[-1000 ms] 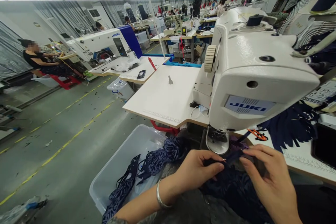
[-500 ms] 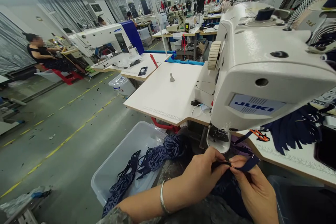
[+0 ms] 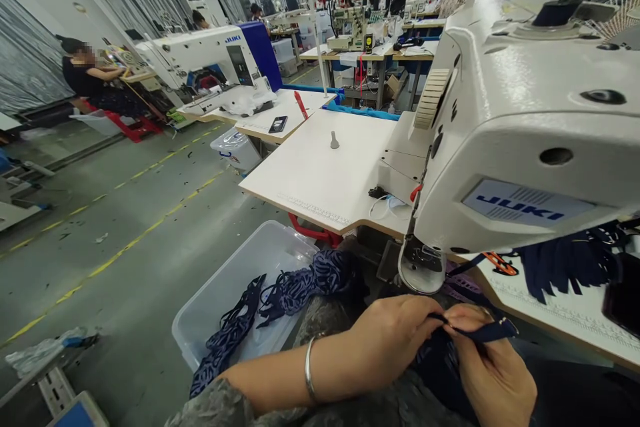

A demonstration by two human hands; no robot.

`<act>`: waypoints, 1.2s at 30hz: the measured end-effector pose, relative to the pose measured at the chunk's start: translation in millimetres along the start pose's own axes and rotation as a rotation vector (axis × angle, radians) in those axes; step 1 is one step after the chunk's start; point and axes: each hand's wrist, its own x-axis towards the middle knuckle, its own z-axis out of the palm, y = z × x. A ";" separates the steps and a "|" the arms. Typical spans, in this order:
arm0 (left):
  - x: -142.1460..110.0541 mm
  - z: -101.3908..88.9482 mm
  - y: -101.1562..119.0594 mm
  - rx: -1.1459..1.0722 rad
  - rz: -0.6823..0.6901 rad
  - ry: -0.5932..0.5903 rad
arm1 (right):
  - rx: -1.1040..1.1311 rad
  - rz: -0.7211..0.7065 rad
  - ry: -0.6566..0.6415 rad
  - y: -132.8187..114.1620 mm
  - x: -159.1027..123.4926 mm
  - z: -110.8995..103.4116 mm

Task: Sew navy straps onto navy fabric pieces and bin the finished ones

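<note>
1. Head view: your left grip (image 3: 383, 343) is pinched tight on the navy strip (image 3: 487, 332), thumb against fingers.
2. Your right grip (image 3: 495, 367) pinches the strip too, just beside the left; its end sticks out rightward.
3. The machine (image 3: 540, 127) stands just beyond the grips, on the surface (image 3: 315, 177).
4. Left of them, navy bundles (image 3: 297, 288) trail over the bin (image 3: 220, 283).

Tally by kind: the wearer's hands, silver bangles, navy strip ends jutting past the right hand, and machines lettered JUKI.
Hands: 2 (left hand, right hand)
Silver bangle: 1
Navy strip end: 1
JUKI machines: 2 (near machine, far machine)
Total: 6
</note>
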 end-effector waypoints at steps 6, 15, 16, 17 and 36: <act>8.0 -14.0 -1.4 0.032 -0.073 -0.051 | -0.109 0.261 -0.202 -0.2 14.1 -14.5; 5.3 -19.1 -23.3 0.574 0.422 0.105 | -0.106 0.328 -0.168 6.7 50.1 8.3; 3.2 -17.2 -27.1 0.615 0.447 0.041 | -0.112 0.326 -0.174 7.8 50.4 9.7; 1.4 -15.3 -30.9 0.654 0.447 -0.004 | -0.107 0.331 -0.177 9.0 50.7 10.4; 13.9 -0.2 -41.0 0.729 0.326 0.101 | -0.209 0.338 -0.204 37.0 90.9 2.8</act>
